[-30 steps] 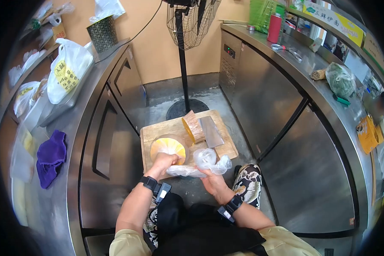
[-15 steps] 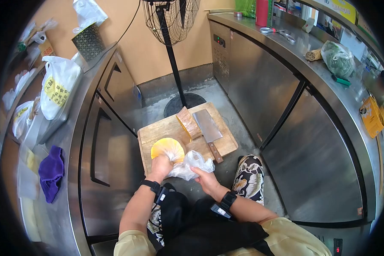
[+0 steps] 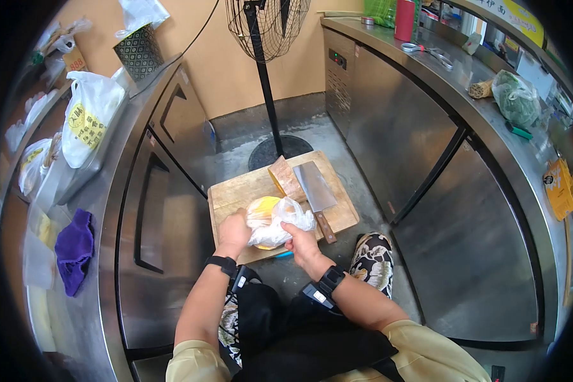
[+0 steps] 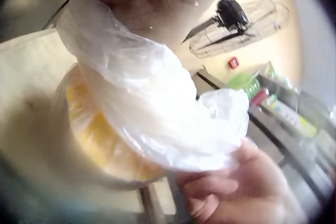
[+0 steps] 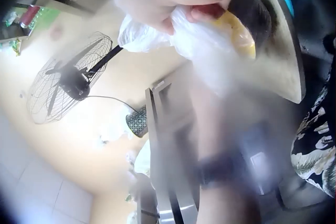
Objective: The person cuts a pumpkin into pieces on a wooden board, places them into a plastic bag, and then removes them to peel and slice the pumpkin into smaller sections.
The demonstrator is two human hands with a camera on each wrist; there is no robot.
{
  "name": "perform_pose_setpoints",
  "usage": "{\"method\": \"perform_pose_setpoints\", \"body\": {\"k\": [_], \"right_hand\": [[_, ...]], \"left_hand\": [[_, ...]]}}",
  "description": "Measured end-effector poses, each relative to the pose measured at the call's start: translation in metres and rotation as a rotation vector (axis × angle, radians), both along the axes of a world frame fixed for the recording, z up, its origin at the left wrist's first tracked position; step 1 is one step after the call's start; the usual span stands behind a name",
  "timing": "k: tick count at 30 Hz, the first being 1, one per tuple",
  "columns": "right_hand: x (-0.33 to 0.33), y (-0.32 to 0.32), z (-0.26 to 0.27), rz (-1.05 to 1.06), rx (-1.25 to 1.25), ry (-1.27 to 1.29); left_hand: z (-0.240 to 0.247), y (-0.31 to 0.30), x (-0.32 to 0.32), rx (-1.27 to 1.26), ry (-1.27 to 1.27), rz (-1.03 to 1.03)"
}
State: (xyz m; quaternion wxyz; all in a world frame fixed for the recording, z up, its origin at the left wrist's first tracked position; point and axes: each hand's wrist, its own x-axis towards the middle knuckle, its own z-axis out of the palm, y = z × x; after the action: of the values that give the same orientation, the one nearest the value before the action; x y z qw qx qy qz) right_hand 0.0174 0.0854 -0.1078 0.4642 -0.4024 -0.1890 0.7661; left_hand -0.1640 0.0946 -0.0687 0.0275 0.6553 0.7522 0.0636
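A piece of pumpkin (image 3: 265, 205) with a bright yellow cut face stands on the wooden cutting board (image 3: 229, 192), partly covered by a clear plastic bag (image 3: 277, 230). My left hand (image 3: 234, 232) grips the bag at the pumpkin's left side. At the right, my right hand (image 3: 304, 244) pinches the bag's loose, bunched part between thumb and fingers. The left wrist view shows the plastic (image 4: 142, 87) stretched between both hands over the yellow flesh (image 4: 102, 140). Behind lies a second pumpkin piece (image 3: 288, 179) with tan skin, beside a cleaver (image 3: 316, 186) with a wooden handle.
A standing fan (image 3: 267, 83) rises behind the board. Steel counters flank both sides; on the left lie a purple cloth (image 3: 75, 251) and a white plastic bag (image 3: 89, 121). Scissors (image 3: 426, 54), a red bottle (image 3: 404, 20) and bagged greens (image 3: 516, 99) sit on the right counter.
The rolled, bunched plastic has been drawn over the pumpkin, covering more of its yellow face. My right hand has moved left, closer to the pumpkin. The cleaver and second piece stay put.
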Motion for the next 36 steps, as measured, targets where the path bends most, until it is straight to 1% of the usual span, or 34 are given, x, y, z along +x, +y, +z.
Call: {"method": "perform_pose_setpoints", "body": {"k": [3, 5, 6, 8, 9, 10, 11, 12, 13, 14, 16, 17, 20, 21, 23, 24, 25, 26, 28, 29, 31, 34, 35, 36], "right_hand": [[0.002, 0.001, -0.004, 0.021, 0.043, -0.046], [0.002, 0.000, 0.013, 0.065, 0.088, -0.100], [0.002, 0.001, 0.024, 0.086, 0.111, -0.127], [0.001, 0.007, 0.040, 0.102, 0.230, -0.159], [0.000, 0.010, 0.045, 0.108, 0.292, -0.176], [-0.010, 0.024, 0.028, 0.031, 0.431, -0.254], [-0.028, 0.048, -0.006, -0.049, 0.569, -0.332], [-0.038, 0.055, -0.002, -0.132, 0.705, -0.410], [-0.042, 0.062, 0.002, -0.117, 0.759, -0.632], [-0.047, 0.064, 0.004, -0.045, 0.778, -0.762], [-0.060, 0.053, 0.031, 0.107, 0.808, -1.022], [-0.066, 0.047, 0.036, 0.215, 0.855, -1.106], [-0.070, 0.054, 0.018, 0.416, 0.984, -1.058], [-0.066, 0.054, 0.019, 0.485, 1.037, -1.029], [-0.061, 0.064, 0.016, 0.595, 1.029, -1.075], [-0.060, 0.067, 0.011, 0.646, 1.016, -1.093], [-0.064, 0.070, 0.009, 0.609, 1.053, -1.136], [-0.068, 0.067, 0.006, 0.581, 1.010, -1.195], [-0.075, 0.053, 0.020, 0.521, 0.924, -1.310], [-0.077, 0.052, 0.023, 0.579, 0.949, -1.328], [-0.081, 0.053, 0.027, 0.703, 1.005, -1.364], [-0.085, 0.070, 0.013, 0.930, 1.118, -1.330], [-0.084, 0.072, 0.007, 0.918, 1.145, -1.297], [-0.082, 0.071, 0.006, 0.904, 1.168, -1.264]], "left_hand": [[-0.020, -0.011, -0.011, -0.023, -0.418, 0.102], [-0.062, -0.010, -0.027, -0.004, -0.713, 0.072], [-0.057, -0.013, -0.025, 0.007, -0.860, 0.054], [-0.046, -0.022, -0.022, 0.106, -0.687, 0.023], [-0.032, -0.028, -0.014, 0.155, -0.600, 0.007], [-0.026, -0.031, -0.007, 0.213, -0.506, 0.003], [-0.023, -0.035, 0.001, 0.268, -0.412, -0.002], [-0.023, -0.038, 0.006, 0.322, -0.318, -0.008], [-0.033, -0.038, 0.010, 0.462, -0.296, -0.072], [-0.036, -0.038, 0.013, 0.449, -0.252, -0.096], [-0.033, -0.040, 0.021, 0.421, -0.166, -0.139], [-0.035, -0.041, 0.023, 0.477, -0.186, -0.141], [-0.038, -0.042, 0.007, 0.438, -0.126, -0.215], [-0.041, -0.041, 0.002, 0.470, -0.128, -0.253], [-0.044, -0.038, -0.006, 0.531, -0.126, -0.343], [-0.039, -0.040, -0.005, 0.517, -0.131, -0.327], [-0.029, -0.043, -0.004, 0.502, -0.131, -0.317], [-0.023, -0.046, -0.003, 0.488, -0.129, -0.307], [-0.019, -0.051, -0.001, 0.499, -0.123, -0.288], [-0.017, -0.051, -0.002, 0.510, -0.119, -0.277], [-0.018, -0.052, -0.008, 0.556, -0.103, -0.332], [-0.025, -0.053, -0.017, 0.587, -0.067, -0.390], [-0.028, -0.053, -0.020, 0.589, -0.053, -0.410], [-0.028, -0.054, -0.023, 0.518, -0.020, -0.381]]}}
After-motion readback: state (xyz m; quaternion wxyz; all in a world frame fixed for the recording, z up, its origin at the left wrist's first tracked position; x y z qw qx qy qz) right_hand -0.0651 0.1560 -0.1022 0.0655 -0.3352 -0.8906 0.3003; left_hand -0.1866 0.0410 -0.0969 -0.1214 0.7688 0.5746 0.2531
